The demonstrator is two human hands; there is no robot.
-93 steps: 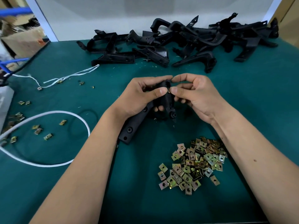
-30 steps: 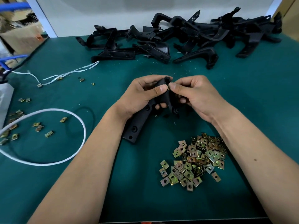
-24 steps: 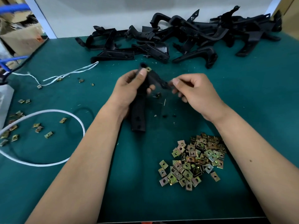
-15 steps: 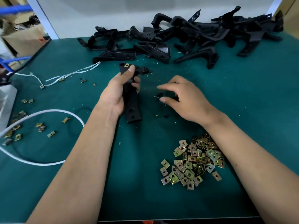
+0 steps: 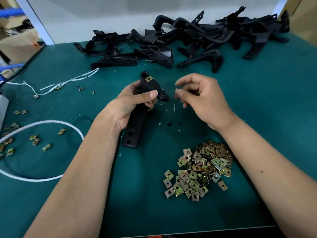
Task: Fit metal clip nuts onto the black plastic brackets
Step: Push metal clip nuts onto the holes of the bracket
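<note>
Partly hidden bracket (image 5: 137,124) in left hand (image 5: 130,103), right hand (image 5: 202,98) pinching tiny clip nut (image 5: 176,90)

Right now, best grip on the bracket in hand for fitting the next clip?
Probably as the left hand has it: wrapped around the mid-shaft of the bracket, from its left. That leaves the top end, with the fitted clip nut, and the boss facing the right hand exposed.

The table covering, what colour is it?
Dark teal green; the table covering shows plainly in the head view, the only one.
</note>
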